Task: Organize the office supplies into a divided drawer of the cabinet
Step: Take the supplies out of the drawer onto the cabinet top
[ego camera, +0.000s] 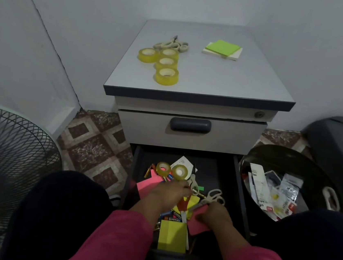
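Both hands work in the open, jumbled black bottom drawer (pixel 239 180), apparently sorting by kind: the left hand (pixel 166 193) pinches small white-handled scissors (pixel 192 182), and the right hand (pixel 216 217) grips a pink sticky-note pad (pixel 199 223). Four yellow tape rolls (pixel 166 76) and a green note pad (pixel 222 47) sit grouped on the grey cabinet top (pixel 236 81), likely awaiting compartments.

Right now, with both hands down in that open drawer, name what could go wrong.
1. The left hand reaches among loose scissors; fingers may catch a blade, though the blades are mostly hidden.
2. The right hand grips a pink sticky pad under the clutter; pulling it could scatter small items.
3. Tape rolls standing on edge may roll away.
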`<action>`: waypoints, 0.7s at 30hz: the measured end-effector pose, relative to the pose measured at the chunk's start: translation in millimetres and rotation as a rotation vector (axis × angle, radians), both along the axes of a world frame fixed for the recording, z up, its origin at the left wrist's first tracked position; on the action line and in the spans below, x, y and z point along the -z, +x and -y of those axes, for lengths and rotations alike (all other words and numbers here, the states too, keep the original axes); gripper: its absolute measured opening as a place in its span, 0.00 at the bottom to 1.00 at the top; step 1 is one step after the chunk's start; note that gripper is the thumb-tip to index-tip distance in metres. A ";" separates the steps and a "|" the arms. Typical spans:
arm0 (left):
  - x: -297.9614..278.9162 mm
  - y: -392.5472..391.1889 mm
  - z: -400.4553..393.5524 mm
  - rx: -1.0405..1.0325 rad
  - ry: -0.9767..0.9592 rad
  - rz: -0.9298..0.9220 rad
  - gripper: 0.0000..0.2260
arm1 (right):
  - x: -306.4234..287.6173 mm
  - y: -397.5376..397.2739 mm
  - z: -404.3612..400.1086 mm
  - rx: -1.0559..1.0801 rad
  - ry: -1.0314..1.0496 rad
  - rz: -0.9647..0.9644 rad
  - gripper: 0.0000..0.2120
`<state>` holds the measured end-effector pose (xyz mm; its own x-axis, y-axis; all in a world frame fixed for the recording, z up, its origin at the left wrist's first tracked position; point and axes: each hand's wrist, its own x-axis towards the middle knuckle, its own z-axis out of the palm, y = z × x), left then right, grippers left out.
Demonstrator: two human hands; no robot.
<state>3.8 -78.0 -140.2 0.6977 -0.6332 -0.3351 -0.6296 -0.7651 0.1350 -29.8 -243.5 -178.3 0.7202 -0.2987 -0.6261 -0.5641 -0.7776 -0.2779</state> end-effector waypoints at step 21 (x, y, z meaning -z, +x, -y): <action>-1.9 23.8 -33.9 -0.424 -0.073 0.025 0.19 | 9.7 3.7 4.8 0.132 0.227 -0.063 0.34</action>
<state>27.7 -44.1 -138.2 0.9085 -0.3102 -0.2799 -0.2652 -0.9458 0.1873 -26.1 -248.3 -188.0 0.6420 -0.2340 -0.7301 -0.6781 -0.6177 -0.3983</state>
